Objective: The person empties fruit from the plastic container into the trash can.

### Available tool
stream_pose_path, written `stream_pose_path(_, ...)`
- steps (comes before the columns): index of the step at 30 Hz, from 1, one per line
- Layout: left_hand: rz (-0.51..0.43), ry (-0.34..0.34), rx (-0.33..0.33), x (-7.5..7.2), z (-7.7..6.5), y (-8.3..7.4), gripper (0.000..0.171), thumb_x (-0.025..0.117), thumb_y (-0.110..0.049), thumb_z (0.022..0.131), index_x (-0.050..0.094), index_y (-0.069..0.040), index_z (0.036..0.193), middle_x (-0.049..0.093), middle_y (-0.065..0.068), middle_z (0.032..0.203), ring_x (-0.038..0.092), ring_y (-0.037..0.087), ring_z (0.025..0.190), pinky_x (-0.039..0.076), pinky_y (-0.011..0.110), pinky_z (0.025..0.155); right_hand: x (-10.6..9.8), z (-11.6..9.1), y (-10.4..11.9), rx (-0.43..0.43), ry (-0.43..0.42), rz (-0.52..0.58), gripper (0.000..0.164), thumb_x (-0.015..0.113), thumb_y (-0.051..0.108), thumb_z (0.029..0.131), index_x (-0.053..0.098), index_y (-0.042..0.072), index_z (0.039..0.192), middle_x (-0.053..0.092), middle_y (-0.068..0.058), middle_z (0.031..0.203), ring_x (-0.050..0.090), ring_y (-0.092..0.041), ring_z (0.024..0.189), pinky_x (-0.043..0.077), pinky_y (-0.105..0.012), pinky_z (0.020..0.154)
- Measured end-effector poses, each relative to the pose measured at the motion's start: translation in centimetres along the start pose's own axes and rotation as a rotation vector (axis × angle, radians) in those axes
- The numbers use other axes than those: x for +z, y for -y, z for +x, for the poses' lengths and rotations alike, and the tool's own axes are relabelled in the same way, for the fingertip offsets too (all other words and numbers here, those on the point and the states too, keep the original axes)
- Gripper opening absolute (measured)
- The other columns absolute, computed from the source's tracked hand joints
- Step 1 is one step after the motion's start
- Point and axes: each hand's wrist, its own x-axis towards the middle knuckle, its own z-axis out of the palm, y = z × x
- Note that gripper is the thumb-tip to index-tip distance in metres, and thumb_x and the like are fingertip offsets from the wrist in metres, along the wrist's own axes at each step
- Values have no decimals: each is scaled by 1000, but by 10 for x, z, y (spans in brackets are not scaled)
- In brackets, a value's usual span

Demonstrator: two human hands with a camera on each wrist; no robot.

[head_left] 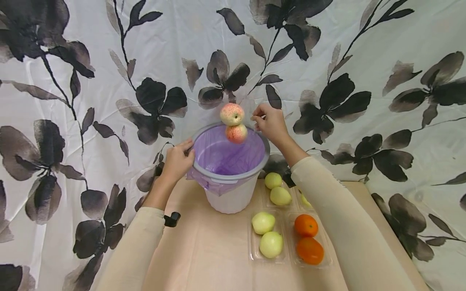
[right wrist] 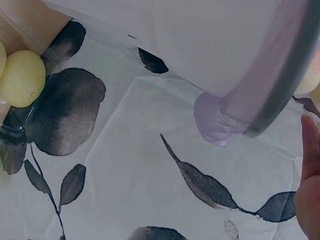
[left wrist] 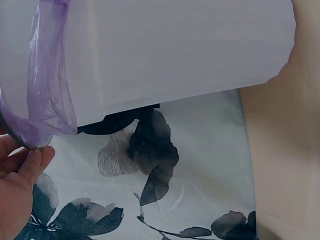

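Observation:
A white trash bin [head_left: 229, 200] with a grey rim and a purple bag liner [head_left: 218, 155] stands on the table. My left hand [head_left: 177, 161] grips the left side of its rim; in the left wrist view the fingers [left wrist: 31, 162] pinch the rim and liner. Over the bin's opening are two red-and-yellow fruits, an upper one [head_left: 231, 114] and a lower one [head_left: 236, 133], apples or peaches. Beside them, above the right rim, my right hand [head_left: 271, 123] pinches the edge of a clear plastic tray, its outline barely visible.
Right of the bin lie clear trays, one with pale green fruits [head_left: 271, 244], one with orange fruits [head_left: 310, 250], and one behind with yellow-green fruits [head_left: 280, 196]. A floral cloth [head_left: 196, 36] hangs behind the brown tabletop [head_left: 204, 254], close to the bin.

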Motion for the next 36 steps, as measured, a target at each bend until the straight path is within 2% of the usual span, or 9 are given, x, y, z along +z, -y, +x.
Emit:
stream_pose_path(8,-18,3,-3,-1,-2,0,38,64,-7,92,68,9,127,65,21,136,64,37,126,57,46,99,3,1,-1,-40,-24,-43,6,72,1,92,67,-2,92,77,-17,90,74,-31,67,53,-11,55)
stream_pose_path(14,-20,3,-13,0,-3,0,38,65,-7,92,68,9,127,65,22,136,63,38,127,56,47,102,5,2,1,-46,-11,-44,6,73,0,92,67,-2,92,77,-17,89,74,-29,66,54,-12,55)
stream_pose_path(21,6,-21,9,7,-5,1,39,63,-6,90,68,10,125,66,23,134,62,40,128,51,49,108,5,4,2,-56,-5,-114,4,72,1,92,68,0,92,78,-15,89,75,-27,67,53,-13,57)
stream_pose_path(30,24,-40,21,8,-5,1,39,61,-6,90,68,11,125,66,24,135,61,41,129,49,48,110,2,6,0,-53,2,-71,5,71,-1,93,66,-3,93,77,-18,91,76,-30,70,53,-12,57)
stream_pose_path(36,19,-38,20,6,-2,1,40,61,-7,91,68,11,126,65,24,136,60,41,130,48,48,112,-3,4,-4,-12,-10,-5,5,70,0,94,66,-3,96,76,-19,93,75,-34,72,55,-13,57)
